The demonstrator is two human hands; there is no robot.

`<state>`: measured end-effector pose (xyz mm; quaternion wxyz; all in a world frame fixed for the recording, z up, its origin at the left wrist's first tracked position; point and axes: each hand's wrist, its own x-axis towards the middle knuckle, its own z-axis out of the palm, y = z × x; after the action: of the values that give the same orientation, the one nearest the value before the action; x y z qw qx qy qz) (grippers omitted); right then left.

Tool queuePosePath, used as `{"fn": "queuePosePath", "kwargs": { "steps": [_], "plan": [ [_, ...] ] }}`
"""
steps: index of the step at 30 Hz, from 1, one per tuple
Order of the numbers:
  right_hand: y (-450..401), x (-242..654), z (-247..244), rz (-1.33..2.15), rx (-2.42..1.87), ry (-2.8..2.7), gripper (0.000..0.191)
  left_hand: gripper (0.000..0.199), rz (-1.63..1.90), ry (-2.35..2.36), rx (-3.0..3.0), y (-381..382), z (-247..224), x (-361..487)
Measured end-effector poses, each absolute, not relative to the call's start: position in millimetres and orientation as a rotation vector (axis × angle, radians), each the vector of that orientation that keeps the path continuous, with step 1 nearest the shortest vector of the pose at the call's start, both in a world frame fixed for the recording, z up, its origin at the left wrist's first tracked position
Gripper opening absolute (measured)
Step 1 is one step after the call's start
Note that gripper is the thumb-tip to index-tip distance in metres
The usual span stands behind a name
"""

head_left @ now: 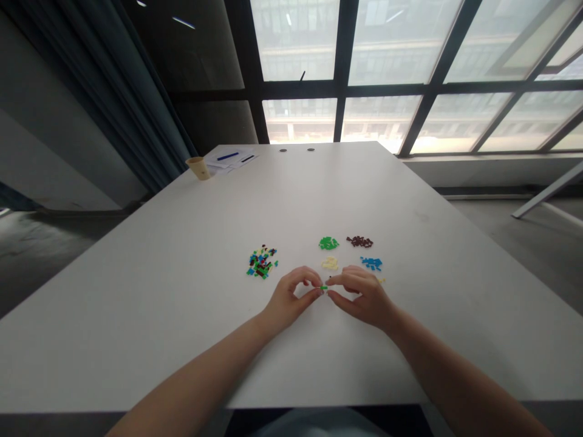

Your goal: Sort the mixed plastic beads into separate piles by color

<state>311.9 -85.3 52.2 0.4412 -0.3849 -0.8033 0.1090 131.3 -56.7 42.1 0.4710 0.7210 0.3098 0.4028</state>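
Note:
A small green toy brick point(323, 287) is pinched between the thumb and fingers of my left hand point(291, 292), just above the white table. My right hand point(362, 294) is close on the other side, its thumb and index finger apart with their tips by the brick's right end. Beyond my hands lie sorted piles of small pieces: green pieces point(328, 243), dark brown pieces point(360, 241), pale yellow pieces point(330, 263) and blue pieces point(371, 263). A mixed-colour pile point(262, 263) sits left of them. A few small pieces are partly hidden by my right hand.
The white table point(191, 261) stretches far ahead toward large windows. At its far left stand a paper cup point(198, 168) and papers point(218, 164) with a blue pen point(228, 156) on them. Two dark round discs point(283, 150) are set near the far edge.

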Motion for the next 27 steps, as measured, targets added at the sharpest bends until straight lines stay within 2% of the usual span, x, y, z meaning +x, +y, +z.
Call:
{"fn": "queuePosePath", "kwargs": {
  "steps": [11,17,21,27],
  "plan": [
    [-84,308,50,0.251,-1.015,-1.99,0.009,0.011,0.956,0.777,1.744,-54,40,132],
    [-51,330,46,0.321,-1.532,-1.963,0.014,0.015,1.08,0.98,1.66,-24,35,113],
    [-21,344,38,0.24,-1.976,-2.009,0.019,0.02,1.146,1.165,1.571,3,26,91],
    [-1,339,28,0.214,-2.224,-1.978,0.02,0.022,1.167,1.249,1.524,17,21,75]
  ]
}}
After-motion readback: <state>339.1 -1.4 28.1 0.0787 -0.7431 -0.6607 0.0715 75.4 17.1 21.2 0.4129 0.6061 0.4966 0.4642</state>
